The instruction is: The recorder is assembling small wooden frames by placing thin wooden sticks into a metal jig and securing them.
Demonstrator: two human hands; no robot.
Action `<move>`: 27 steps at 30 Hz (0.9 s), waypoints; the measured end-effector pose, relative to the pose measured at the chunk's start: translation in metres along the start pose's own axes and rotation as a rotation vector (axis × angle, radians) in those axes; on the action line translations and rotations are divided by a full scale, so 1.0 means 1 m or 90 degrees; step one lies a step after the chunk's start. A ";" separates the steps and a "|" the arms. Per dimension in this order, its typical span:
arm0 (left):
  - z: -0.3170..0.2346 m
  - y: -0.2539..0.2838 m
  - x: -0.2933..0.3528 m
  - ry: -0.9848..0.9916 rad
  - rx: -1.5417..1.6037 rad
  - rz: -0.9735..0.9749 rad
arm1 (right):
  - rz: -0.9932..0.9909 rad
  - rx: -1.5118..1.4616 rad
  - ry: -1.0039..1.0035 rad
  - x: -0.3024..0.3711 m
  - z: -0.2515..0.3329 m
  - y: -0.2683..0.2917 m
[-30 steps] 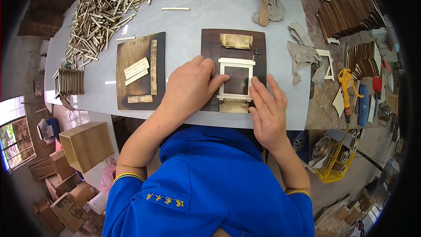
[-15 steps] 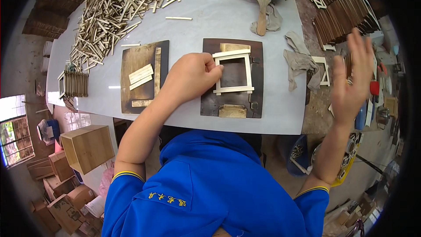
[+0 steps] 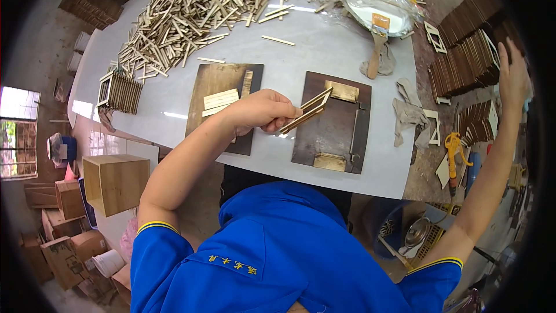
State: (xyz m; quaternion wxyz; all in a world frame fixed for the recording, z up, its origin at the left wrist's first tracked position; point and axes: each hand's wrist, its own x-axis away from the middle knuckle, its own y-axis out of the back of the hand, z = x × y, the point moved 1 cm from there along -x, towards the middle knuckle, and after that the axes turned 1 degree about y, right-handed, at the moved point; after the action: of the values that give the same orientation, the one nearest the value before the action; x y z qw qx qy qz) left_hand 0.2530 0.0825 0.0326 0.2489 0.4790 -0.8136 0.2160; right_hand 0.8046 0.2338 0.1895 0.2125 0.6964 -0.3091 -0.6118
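Raised and tipped the small wooden frame [image 3: 304, 117] since half a second ago, now holding it slanted over the left edge of the dark board [image 3: 327, 130], pinched in the left hand [image 3: 262, 110] between thumb and fingers. Swung the right hand [image 3: 513, 75] farther out, fingers stretched and parted near the stacked brown panels [image 3: 463, 66]; cannot tell whether touching.
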 end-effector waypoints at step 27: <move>0.032 0.161 0.198 -0.197 -0.315 -0.676 | 0.070 -0.049 0.066 0.013 -0.023 -0.070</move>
State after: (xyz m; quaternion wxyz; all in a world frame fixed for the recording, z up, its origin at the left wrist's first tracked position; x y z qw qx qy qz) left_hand 0.0213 0.0031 0.1104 0.3056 0.7733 -0.5160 -0.2057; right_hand 0.8399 0.2733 0.1363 0.2881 0.7002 -0.3117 -0.5740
